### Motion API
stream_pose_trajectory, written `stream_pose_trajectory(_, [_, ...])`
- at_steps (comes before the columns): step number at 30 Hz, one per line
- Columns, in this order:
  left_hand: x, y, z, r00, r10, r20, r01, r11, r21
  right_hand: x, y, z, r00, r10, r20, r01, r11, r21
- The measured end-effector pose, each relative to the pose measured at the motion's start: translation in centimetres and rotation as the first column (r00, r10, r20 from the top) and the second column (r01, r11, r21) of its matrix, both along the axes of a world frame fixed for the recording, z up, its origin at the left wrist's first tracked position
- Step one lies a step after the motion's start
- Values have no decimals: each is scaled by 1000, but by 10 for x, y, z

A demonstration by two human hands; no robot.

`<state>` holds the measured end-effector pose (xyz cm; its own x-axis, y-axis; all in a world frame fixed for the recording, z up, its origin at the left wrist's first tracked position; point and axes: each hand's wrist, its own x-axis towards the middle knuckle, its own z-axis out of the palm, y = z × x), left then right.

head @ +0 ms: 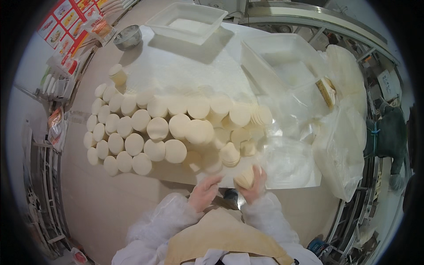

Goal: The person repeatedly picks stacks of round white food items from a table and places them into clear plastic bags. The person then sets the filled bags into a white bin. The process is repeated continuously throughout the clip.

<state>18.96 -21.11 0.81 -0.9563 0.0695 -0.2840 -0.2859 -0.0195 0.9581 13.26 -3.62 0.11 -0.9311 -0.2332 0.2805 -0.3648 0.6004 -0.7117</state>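
Observation:
Several stacks of round, pale dough wrappers [157, 128] stand in rows across the white work table [172, 73]. At the near table edge, my right hand [258, 185] grips a small stack of dough wrappers [244, 179], its fingers along the right side. My left hand [204, 193] is just left of it, empty, slightly blurred, with loosely bent fingers. Beyond my right hand lie a fanned stack of wrappers [230, 154] and a small squarish dough piece [247, 148]. Part of the wrapper rows in front of my hands looks hazy.
A white plastic tub [187, 36] and a metal bowl [128, 38] stand at the back. Another translucent tub [281, 63] is at the right, beside crumpled clear plastic sheeting [338, 149]. A clear plastic bag [288, 159] lies at the right front. Metal racks [49, 188] line both sides.

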Motion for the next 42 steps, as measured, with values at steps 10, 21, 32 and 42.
stream_pose_trajectory(10, [14,4,-14,990,36,136,-48,995,85,17,21,-15,994,85,-64,-78,991,110])
stream_pose_trajectory(21, [18,-7,-12,963,136,232,-142,990,8,10,7,-29,981,-98,-168,135,965,223])
stream_pose_trajectory(32, [12,13,-16,998,51,31,-55,987,151,39,29,-10,973,-169,-157,198,962,189])
stream_pose_trajectory(42, [-23,156,22,1000,8,-31,-6,998,68,73,105,4,744,-41,667,543,620,-567])
